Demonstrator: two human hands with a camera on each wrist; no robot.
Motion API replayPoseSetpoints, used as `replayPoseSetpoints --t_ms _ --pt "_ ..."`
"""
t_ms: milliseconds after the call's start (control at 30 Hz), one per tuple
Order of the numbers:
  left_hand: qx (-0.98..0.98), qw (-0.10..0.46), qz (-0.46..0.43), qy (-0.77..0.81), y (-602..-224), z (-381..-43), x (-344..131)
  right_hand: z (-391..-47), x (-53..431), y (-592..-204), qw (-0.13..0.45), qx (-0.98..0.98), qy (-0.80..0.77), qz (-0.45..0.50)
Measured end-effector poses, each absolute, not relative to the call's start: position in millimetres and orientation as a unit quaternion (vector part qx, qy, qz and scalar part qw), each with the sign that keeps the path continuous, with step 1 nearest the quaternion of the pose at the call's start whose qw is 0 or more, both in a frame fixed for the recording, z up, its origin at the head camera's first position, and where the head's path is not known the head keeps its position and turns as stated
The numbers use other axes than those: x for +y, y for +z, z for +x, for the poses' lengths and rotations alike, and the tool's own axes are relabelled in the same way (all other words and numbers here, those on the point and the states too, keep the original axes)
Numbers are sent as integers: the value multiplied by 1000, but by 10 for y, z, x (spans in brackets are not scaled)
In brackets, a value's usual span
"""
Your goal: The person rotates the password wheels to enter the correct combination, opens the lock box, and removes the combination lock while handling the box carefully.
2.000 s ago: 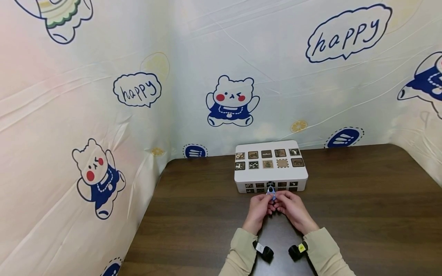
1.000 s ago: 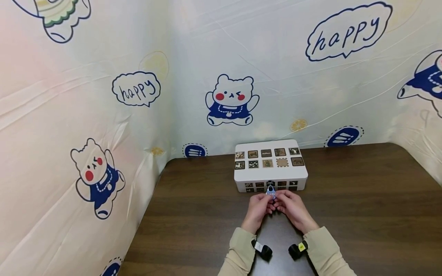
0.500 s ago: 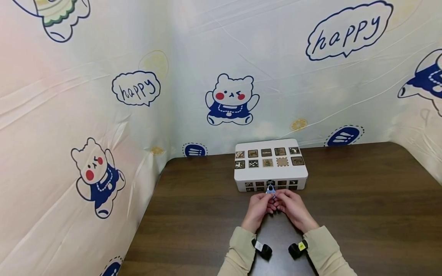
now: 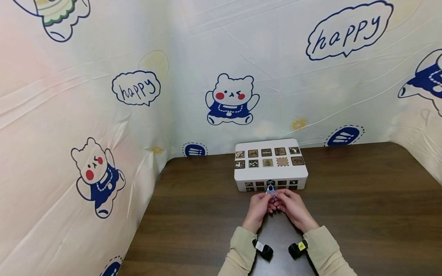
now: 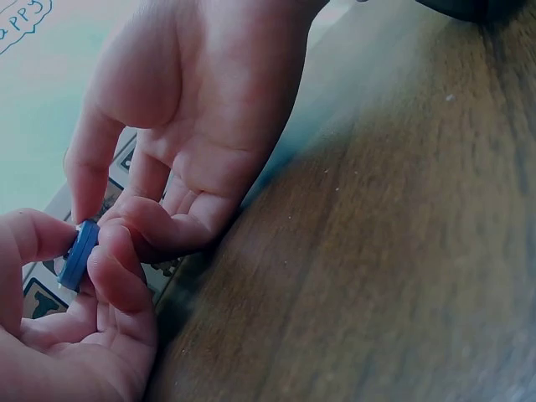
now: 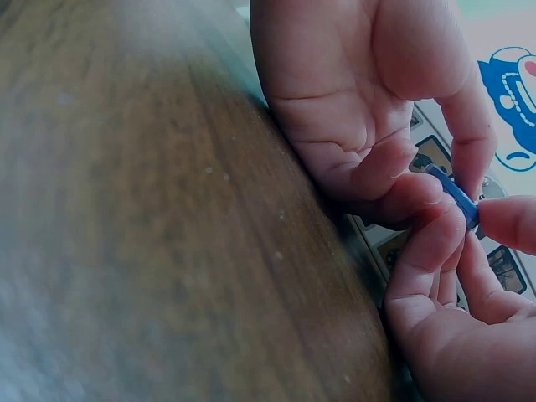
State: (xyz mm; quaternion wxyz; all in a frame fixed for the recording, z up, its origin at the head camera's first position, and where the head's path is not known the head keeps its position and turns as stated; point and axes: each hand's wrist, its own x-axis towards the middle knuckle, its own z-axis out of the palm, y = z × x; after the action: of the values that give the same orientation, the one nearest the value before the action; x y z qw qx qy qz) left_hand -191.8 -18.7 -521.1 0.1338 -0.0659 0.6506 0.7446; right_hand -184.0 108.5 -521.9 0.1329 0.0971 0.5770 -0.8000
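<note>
A small blue padlock (image 4: 271, 191) is at the front of a white box (image 4: 266, 174), its silvery shackle overlapping the metal latch (image 4: 270, 183) in the head view. My left hand (image 4: 256, 210) pinches the padlock from the left, thumb against its face. From the other side my right hand (image 4: 293, 211) pinches it too, and the fingertips of both hands meet around it. In the left wrist view the blue lock body (image 5: 79, 255) shows edge-on between thumbs and curled fingers. Fingers partly cover the padlock (image 6: 456, 198) in the right wrist view.
The box stands near the back edge of a dark brown wooden table (image 4: 193, 214). Behind and to the left hangs a pale curtain (image 4: 186, 76) printed with bears and "happy" bubbles. Black wrist cameras sit at the left cuff (image 4: 243, 247) and right cuff (image 4: 322, 245).
</note>
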Motion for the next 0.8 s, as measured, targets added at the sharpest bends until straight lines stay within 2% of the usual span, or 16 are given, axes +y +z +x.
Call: replayPoseSetpoints --t_ms 167,567,800 --pt "641 133 -68 753 -5324 -1951 -178 -1845 1082 -5233 131 575 -802 100" --pt "635 141 -72 756 -5307 -1952 -190 -1848 1087 -5230 138 578 -798 102" --pt "629 138 -36 764 -5308 -1941 -217 -1848 1086 -5211 136 578 -798 102"
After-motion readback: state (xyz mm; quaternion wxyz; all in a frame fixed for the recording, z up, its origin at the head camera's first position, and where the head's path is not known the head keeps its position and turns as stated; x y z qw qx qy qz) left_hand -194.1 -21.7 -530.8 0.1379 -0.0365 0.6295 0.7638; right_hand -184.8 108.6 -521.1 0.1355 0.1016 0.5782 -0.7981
